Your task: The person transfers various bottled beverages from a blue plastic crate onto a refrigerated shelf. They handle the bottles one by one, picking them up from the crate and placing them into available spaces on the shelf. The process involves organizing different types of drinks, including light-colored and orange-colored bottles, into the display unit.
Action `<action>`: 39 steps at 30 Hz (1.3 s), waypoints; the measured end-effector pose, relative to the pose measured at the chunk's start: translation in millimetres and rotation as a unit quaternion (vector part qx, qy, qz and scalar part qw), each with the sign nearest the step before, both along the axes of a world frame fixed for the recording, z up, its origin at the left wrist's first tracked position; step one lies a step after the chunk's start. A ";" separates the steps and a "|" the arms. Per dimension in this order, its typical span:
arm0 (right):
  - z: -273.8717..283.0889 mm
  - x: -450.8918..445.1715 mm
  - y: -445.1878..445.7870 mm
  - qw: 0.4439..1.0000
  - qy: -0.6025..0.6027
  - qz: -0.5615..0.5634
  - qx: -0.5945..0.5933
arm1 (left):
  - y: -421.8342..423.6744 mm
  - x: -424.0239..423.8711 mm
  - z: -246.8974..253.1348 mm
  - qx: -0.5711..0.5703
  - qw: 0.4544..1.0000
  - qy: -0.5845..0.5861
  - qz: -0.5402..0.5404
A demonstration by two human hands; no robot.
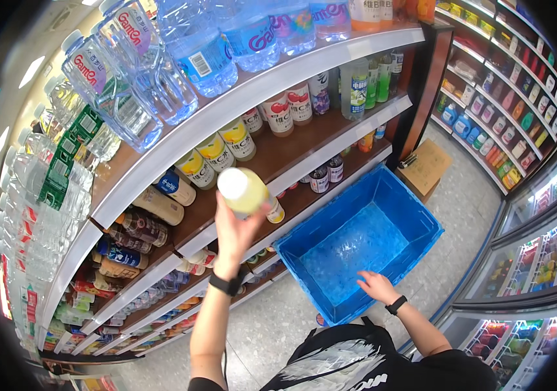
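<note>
My left hand (pixel 236 233) grips a pale yellow drink bottle (pixel 251 193) with a white cap, tilted towards me and slightly blurred. It is in front of a shelf where lemon-labelled vitamin drink bottles (pixel 215 152) stand in a row. Cherry-labelled bottles (pixel 278 113) are to the right of that row. My right hand (pixel 380 287) holds nothing; its fingers are apart above the near side of a blue plastic crate (pixel 303 266). The crate's floor shows bare, with no bottles in it.
Large water bottles (pixel 205 63) line the shelf top, behind a pale shelf edge (pixel 307 63). A cardboard box (pixel 425 166) sits beyond the crate. Glass-door coolers (pixel 518 273) run along the right, and stocked shelves (pixel 498 93) stand at the back right.
</note>
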State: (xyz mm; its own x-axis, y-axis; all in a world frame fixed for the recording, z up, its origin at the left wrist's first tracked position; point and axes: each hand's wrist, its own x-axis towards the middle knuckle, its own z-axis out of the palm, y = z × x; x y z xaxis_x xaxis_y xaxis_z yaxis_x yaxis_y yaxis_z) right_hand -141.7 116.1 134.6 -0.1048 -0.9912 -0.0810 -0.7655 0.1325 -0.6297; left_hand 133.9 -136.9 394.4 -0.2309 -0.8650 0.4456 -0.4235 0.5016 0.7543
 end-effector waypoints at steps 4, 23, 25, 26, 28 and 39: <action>-62.7 -42.2 62.1 0.999 -0.026 -0.039 0.009 | -70.6 6.8 4.0 -0.077 0.996 0.010 0.052; -105.8 -168.4 331.8 0.790 -0.279 -0.372 0.399 | -99.1 -19.7 -38.4 -0.147 0.975 0.096 0.137; -109.5 -176.5 292.5 0.844 -0.253 -0.351 0.317 | -98.0 -9.8 -42.1 -0.268 0.926 -0.071 0.254; -108.3 -180.9 278.4 0.849 -0.262 -0.359 0.284 | -94.5 -17.9 -37.9 -0.260 0.921 -0.076 0.279; -102.2 -180.1 242.2 0.860 -0.281 -0.348 0.243 | -81.7 -29.0 -18.7 -0.248 0.906 -0.095 0.330; -170.2 -152.0 332.3 0.847 -0.369 -0.348 0.159 | -136.1 11.7 -5.5 -0.118 0.968 -0.105 0.195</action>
